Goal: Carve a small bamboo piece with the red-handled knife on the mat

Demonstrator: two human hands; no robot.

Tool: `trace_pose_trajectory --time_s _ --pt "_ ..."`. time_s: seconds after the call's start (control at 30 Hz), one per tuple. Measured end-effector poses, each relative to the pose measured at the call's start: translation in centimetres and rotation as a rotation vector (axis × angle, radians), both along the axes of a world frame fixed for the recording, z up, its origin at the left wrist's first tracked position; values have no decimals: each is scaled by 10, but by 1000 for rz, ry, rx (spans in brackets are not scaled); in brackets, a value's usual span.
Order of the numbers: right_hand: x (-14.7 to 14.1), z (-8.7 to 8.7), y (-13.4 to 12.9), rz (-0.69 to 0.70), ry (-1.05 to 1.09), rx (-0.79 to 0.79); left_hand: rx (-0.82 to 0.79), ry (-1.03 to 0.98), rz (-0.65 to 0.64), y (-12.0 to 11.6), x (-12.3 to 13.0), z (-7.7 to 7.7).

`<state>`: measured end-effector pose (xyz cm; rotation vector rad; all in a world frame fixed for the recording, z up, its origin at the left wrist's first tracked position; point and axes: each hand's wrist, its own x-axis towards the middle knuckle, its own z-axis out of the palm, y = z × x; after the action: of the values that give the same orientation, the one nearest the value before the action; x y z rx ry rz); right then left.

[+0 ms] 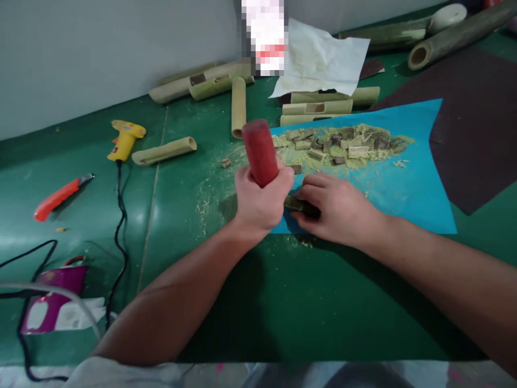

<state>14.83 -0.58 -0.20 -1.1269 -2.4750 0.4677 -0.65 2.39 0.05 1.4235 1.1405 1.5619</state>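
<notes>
My left hand [260,205] is wrapped around a thick red handle [260,153] that stands nearly upright. Its lower end is hidden by the hand, so the kind of tool does not show. Just to the right, the fingers of my right hand [337,207] close on a short, dark bamboo piece [295,203]. Most of that piece is covered by the fingers. Both hands are at the lower left part of a blue sheet [420,199]. Beyond them on the sheet lies a heap of bamboo chips and shavings [339,145].
On the green table [307,307], a yellow glue gun [128,137], an orange utility knife [60,196] and a cut bamboo tube [165,151] lie left. Cables cross a purple packet [56,296]. More bamboo [317,108], white paper [323,59] and a dark brown sheet [472,129] are behind and right.
</notes>
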Motion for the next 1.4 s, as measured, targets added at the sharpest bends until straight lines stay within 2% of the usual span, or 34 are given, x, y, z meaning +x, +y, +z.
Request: trace_pose_trajectory --time_s 0.1,0.17,0.33,0.7,0.87,1.1,1.27,1.4 --pt "0 2 0 -28 -35 -22 106 -104 79 5 1 -5" --pt "-1 3 -1 -44 -60 -43 156 -79 86 7 2 -8" --pt "-1 4 -3 -49 -59 -55 213 71 -5 5 0 -9" --pt "-1 15 -7 -110 -160 -84 273 193 -31 0 -4 -7" --pt "-4 14 -7 -91 -143 -95 233 186 -50 4 -5 -6" --pt "-4 8 -4 -36 -73 -45 89 5 -57 2 -2 -3" --pt "-3 8 -4 -68 -86 -52 210 -44 54 6 0 -8" --pt "-3 8 -4 -65 -95 -65 207 37 45 7 -1 -9"
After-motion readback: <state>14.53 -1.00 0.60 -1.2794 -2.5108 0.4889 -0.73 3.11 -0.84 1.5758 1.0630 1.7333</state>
